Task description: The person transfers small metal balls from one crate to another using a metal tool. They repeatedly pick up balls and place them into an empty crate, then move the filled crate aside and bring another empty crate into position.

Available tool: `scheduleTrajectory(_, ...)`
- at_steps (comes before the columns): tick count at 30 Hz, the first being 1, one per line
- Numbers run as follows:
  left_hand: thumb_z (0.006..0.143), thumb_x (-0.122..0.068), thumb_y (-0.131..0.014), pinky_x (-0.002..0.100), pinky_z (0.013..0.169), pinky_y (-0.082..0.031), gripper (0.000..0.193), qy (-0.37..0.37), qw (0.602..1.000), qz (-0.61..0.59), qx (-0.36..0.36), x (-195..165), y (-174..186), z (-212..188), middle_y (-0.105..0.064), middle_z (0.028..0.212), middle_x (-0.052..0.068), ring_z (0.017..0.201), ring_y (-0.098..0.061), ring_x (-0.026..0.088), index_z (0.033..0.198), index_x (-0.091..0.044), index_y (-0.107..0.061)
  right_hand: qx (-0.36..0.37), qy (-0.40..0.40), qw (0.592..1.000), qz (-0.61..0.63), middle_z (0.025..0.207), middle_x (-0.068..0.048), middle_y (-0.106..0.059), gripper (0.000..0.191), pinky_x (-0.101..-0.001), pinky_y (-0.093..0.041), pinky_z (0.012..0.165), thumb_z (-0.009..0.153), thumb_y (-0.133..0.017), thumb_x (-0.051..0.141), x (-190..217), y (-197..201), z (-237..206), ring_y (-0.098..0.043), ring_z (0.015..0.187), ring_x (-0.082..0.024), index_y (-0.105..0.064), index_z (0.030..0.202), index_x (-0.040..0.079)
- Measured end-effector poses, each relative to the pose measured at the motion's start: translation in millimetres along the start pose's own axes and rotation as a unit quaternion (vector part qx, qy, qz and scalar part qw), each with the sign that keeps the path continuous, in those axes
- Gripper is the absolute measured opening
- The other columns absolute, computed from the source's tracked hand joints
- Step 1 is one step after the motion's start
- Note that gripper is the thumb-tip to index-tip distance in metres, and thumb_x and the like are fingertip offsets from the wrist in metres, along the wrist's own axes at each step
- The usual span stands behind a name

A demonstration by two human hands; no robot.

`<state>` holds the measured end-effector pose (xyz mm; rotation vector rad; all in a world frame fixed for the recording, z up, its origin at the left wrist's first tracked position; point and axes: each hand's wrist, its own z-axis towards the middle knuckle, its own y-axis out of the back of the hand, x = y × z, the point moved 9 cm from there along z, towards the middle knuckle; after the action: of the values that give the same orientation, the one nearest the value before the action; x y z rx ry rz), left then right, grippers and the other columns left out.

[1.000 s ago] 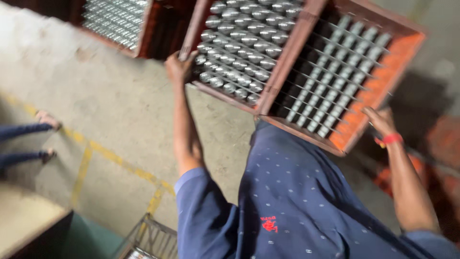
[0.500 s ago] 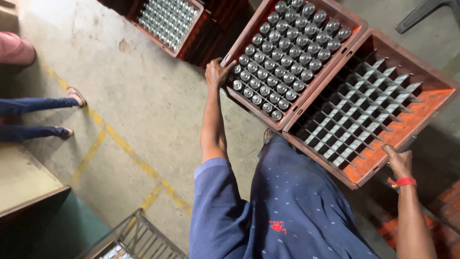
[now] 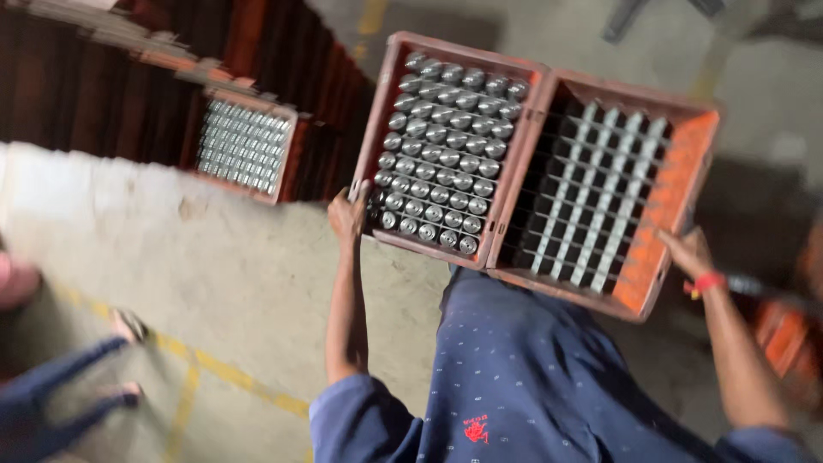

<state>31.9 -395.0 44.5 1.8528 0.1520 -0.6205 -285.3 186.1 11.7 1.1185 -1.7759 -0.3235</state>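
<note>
Our left hand (image 3: 350,214) grips the near left corner of the full crate (image 3: 446,150), fingers curled over its rim, and our right hand (image 3: 688,254) clasps the outer right edge of the empty crate (image 3: 604,193), a red band at the wrist. We hold the two reddish plastic crates side by side, touching along one shared wall, so the pair forms one wide load stretched between our arms. Its long axis runs left to right across our body, and it sits just ahead of our blue shirt (image 3: 531,377), each hand at one far end. The left crate is packed with rows of silver-capped bottles (image 3: 441,163); the right one shows only its bare divider grid. Below lies the concrete floor (image 3: 214,266) with a yellow painted line (image 3: 206,369). Farther left stands a stack of crates (image 3: 244,146) holding more capped bottles, and another person's legs (image 3: 60,411) show at the lower left.
</note>
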Motion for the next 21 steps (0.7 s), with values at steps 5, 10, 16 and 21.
scheduleTrajectory(5, 0.101, -0.054, -0.058, 0.053, 0.095, -0.047, 0.054, -0.096, 0.991, 0.031, -0.084, 0.6, -2.7, 1.5, -0.066, 0.124, 0.022, 0.113, -0.061, 0.044, 0.126, -0.008, -0.069, -0.095, 0.029, 0.992, -0.08, 0.106, -0.034, -0.071, 0.068, -0.052, -0.054, 0.089, 0.087, -0.079, 0.048, 13.3, 17.2, -6.2, -0.07, 0.103, -0.045, -0.07, 0.11, -0.014)
scheduleTrajectory(10, 0.089, -0.021, -0.072, 0.052, 0.105, -0.045, 0.044, -0.352, 0.921, -0.003, -0.166, -22.5, -9.9, -29.1, -0.061, 0.13, 0.022, 0.123, -0.055, 0.041, 0.128, -0.005, -0.064, -0.209, -0.004, 0.95, -0.231, 0.089, -0.035, -0.068, 0.057, -0.0645, -0.049, 0.082, 0.108, -0.068, 0.056, 10.5, 24.5, -24.4, -0.065, 0.089, -0.055, -0.071, 0.12, 0.0)
scheduleTrajectory(16, 0.083, -0.016, -0.08, 0.047, 0.096, -0.05, 0.049, -0.474, 0.841, 0.004, 0.261, -51.4, -115.3, -91.9, -0.062, 0.118, 0.017, 0.112, -0.059, 0.039, 0.128, -0.008, -0.062, -0.307, 0.0, 0.78, 0.545, 0.075, -0.011, -0.069, 0.06, -0.0355, -0.055, 0.058, 0.099, -0.061, 0.062, -22.6, 38.2, -48.6, -0.071, 0.069, -0.026, -0.066, 0.081, 0.004)
scheduleTrajectory(21, 0.088, -0.022, -0.072, 0.044, 0.091, -0.053, 0.043, -0.618, 0.704, 0.038, 0.348, -83.5, -138.1, -134.5, -0.065, 0.116, 0.013, 0.11, -0.061, 0.034, 0.13, -0.014, -0.064, -0.101, -0.032, 0.604, 0.79, 0.093, -0.011, -0.07, 0.023, -0.0356, -0.064, 0.077, 0.098, -0.074, 0.028, 17.2, -74.5, -56.2, -0.074, 0.091, -0.028, -0.065, 0.098, 0.007)
